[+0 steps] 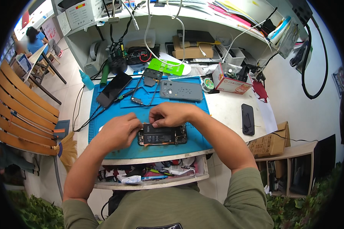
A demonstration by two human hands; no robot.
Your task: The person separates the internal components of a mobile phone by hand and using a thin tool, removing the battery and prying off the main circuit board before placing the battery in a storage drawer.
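Note:
An opened smartphone [162, 138] lies lengthwise on the blue repair mat [122, 152], its black battery and inner parts bare. My left hand [122, 129] is at the phone's upper left corner, fingers pinched together; what they hold, if anything, is too small to name. Over the top edge of the phone, my right hand [170, 114] has its fingers curled and pressed together, and their tips hide whatever is between them. Beyond the hands lie a bare phone frame [155, 88], a grey phone back cover [181, 90] and a dark phone screen [114, 89].
An open drawer [156, 187] full of small items juts out below the desk edge. A black phone [247, 119] rests on the desk at right, near a red-and-white box [232, 79]. White cables [146, 38] hang from the shelf. A blue bottle [86, 80] stands at left.

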